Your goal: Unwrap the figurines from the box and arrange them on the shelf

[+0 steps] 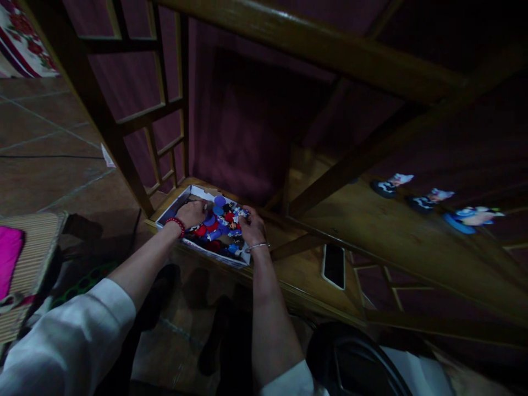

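Observation:
A shallow white cardboard box (164,215) full of small toy figurines (214,234) in blue, red and white stands on the lower wooden shelf. My left hand (192,213), with a red bead bracelet, reaches over the box's left side. Its fingers are curled beside a dark roundish piece, and what they hold is hidden. At the box's right end, my right hand (253,226), wearing a silver bangle, pinches a small blue-and-white figurine (239,212). Round blue bases (219,201) show among the pieces between my hands.
A phone (333,266) lies on the lower shelf (295,269) to the right. Three figurines on round bases (427,199) stand on the higher shelf. Wooden lattice (154,118) and a beam (313,44) frame the space. A black rounded object (355,357) is low right.

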Demonstrator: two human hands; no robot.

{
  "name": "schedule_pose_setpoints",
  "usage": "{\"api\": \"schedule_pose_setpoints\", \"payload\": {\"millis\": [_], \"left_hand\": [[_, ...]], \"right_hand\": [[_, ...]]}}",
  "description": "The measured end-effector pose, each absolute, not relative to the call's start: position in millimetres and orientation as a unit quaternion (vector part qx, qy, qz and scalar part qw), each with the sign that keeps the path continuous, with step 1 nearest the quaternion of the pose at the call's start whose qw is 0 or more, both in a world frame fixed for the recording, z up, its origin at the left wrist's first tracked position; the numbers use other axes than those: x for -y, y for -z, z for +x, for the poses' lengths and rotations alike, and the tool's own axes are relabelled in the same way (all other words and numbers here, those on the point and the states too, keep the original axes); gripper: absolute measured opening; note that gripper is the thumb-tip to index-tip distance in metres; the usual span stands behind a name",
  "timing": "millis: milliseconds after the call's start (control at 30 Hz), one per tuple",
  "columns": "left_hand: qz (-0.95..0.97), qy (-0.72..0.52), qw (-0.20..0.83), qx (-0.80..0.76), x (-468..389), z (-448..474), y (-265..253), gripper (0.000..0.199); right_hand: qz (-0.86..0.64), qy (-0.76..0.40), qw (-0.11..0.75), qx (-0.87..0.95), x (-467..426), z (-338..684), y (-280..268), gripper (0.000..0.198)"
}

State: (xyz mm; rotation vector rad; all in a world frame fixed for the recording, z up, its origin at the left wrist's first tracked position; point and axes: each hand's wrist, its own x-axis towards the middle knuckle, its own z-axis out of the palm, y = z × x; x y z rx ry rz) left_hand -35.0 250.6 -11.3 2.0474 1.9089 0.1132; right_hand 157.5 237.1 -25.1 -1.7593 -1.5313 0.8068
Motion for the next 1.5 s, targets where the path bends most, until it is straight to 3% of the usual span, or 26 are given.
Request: {"api": "schedule_pose_setpoints", "payload": {"millis": [133, 533, 833, 1133, 1233, 1400, 1500], "left_hand": [[0.698, 0.006, 0.124, -0.705, -245.7, -34.9, 8.4, 0.041], [0.81, -0.009, 0.157, -0.566, -242.0, -27.0, 20.6, 0.036], [0.783, 0.031, 0.17, -0.597, -240.8, -21.4, 20.3, 0.043], [0.762, -0.046, 0.175, -0.622, -242.9, -23.4, 23.7, 0.041], [0.715, -0.166, 0.293, -0.612, -245.6, -26.4, 16.7, 0.041], [0.485, -0.359, 0.63, -0.488, -243.9, -23.0, 6.1, 0.036], [0.364, -0.398, 0.714, -0.446, -240.9, -19.4, 3.8, 0.036]], "right_hand": [[-0.685, -0.296, 0.329, 0.578, -231.1, 155.5, 17.4, 0.037], [-0.696, -0.289, 0.328, 0.569, -225.0, 156.8, 7.6, 0.037], [-0.678, -0.298, 0.342, 0.579, -231.3, 160.9, 19.6, 0.037], [-0.644, -0.324, 0.374, 0.584, -233.1, 158.2, 27.7, 0.037], [-0.646, -0.318, 0.384, 0.578, -233.9, 159.2, 28.4, 0.035], [-0.65, -0.318, 0.389, 0.571, -234.9, 158.4, 25.4, 0.036], [-0.648, -0.319, 0.389, 0.571, -234.5, 157.6, 23.3, 0.037]]}}
